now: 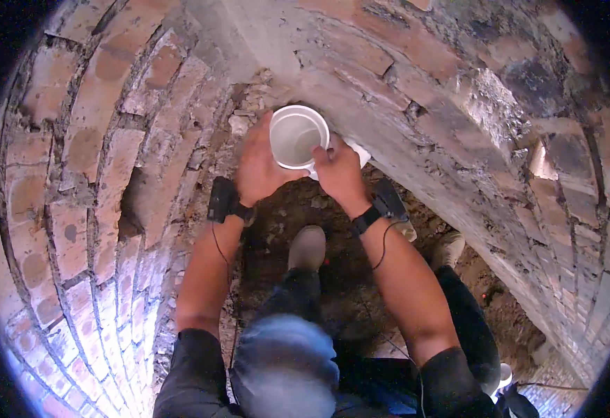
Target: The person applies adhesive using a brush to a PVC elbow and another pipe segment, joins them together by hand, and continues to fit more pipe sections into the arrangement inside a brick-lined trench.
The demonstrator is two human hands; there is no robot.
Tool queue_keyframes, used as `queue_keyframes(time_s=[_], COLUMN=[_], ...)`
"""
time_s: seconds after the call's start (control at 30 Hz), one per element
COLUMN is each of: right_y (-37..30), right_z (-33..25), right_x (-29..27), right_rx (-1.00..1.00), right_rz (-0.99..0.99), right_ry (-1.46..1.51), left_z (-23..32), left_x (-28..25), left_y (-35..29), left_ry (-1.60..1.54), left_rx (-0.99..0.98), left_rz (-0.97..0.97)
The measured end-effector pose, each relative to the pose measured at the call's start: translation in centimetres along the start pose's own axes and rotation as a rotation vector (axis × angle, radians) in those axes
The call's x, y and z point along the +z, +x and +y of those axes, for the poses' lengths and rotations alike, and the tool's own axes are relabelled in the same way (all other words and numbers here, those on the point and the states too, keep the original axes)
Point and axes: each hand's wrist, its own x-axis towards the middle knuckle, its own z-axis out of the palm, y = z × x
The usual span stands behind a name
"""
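A white plastic pipe fitting (294, 139) with a round, rimmed mouth faces up near the corner where the walls meet. Its hollow inside is visible; its lower end is hidden. My left hand (255, 166) curves around its left side, with most of the fingers out of sight behind it. On the right, my right hand (340, 174) grips the fitting with the thumb over the rim. A piece of white (362, 152) shows beyond the right hand; whether it belongs to the fitting I cannot tell.
A rough brick wall (82, 230) rises on the left, and another brick wall (528, 146) with a smooth lower band (416, 181) runs along the right. Loose rubble (256, 97) fills the corner. My shoe (307, 247) stands on dark soil (270, 237) between the walls.
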Motion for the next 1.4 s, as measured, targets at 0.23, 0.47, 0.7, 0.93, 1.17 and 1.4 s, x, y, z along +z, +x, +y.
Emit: queue_keyframes(time_s=[0.23,0.47,0.7,0.93,1.17,1.4], right_y=[0.3,0.7,-0.1,-0.2,-0.9,-10.7], right_z=[-1.7,-1.4,-1.3,-0.6,-0.1,6.0], right_x=[1.6,2.4,2.9,3.4,3.1,2.7], right_rx=[0.006,-0.008,-0.036,-0.068,-0.021,0.153], right_rz=[-0.004,0.038,0.074,0.085,0.063,-0.034], right_ry=[-0.120,-0.163,-0.088,0.006,0.063,0.154], left_z=[-2.2,-1.0,-1.4,-0.9,-1.3,-1.6], left_x=[0.2,1.2,1.6,1.2,2.2,2.6], left_y=[-2.0,-2.6,-3.7,-4.0,-4.1,-4.3], left_ry=[0.308,0.362,0.401,0.244,0.221,0.171], left_rx=[0.040,-0.082,-0.082,-0.136,-0.159,-0.171], left_rz=[0.195,0.301,0.302,0.320,0.361,0.364])
